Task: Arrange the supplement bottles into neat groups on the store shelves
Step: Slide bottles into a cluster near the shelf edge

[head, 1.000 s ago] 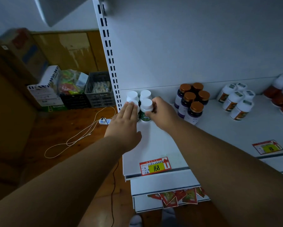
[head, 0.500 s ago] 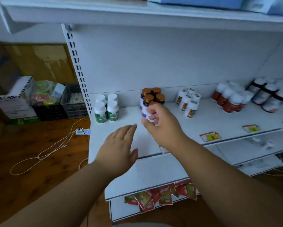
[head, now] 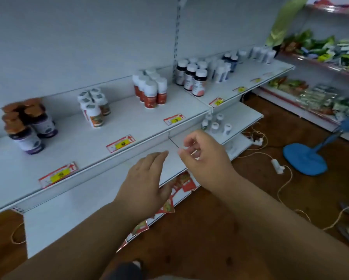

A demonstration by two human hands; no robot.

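Groups of supplement bottles stand along the white upper shelf [head: 88,142]. From the left come brown-capped dark bottles [head: 26,126], white bottles with orange labels [head: 93,107], white-capped red bottles [head: 151,89], white-capped dark bottles [head: 191,77] and plain white bottles [head: 220,69]. Several small white bottles [head: 216,124] sit on the lower shelf. My left hand [head: 147,182] hovers in front of the lower shelf with straight fingers, holding nothing. To its right, my right hand [head: 206,158] has loosely curled fingers and is empty.
Yellow-and-red price tags [head: 120,143] line the shelf edge. Red packets [head: 181,182] hang under the lower shelf. A blue fan base [head: 305,158], a power strip [head: 254,140] and cables lie on the wooden floor. Snack packets [head: 321,93] fill the shelves on the right.
The view has swung right along the shelf. My right hand has let go of the brown-capped bottle, and both hands have drawn back from the upper shelf.
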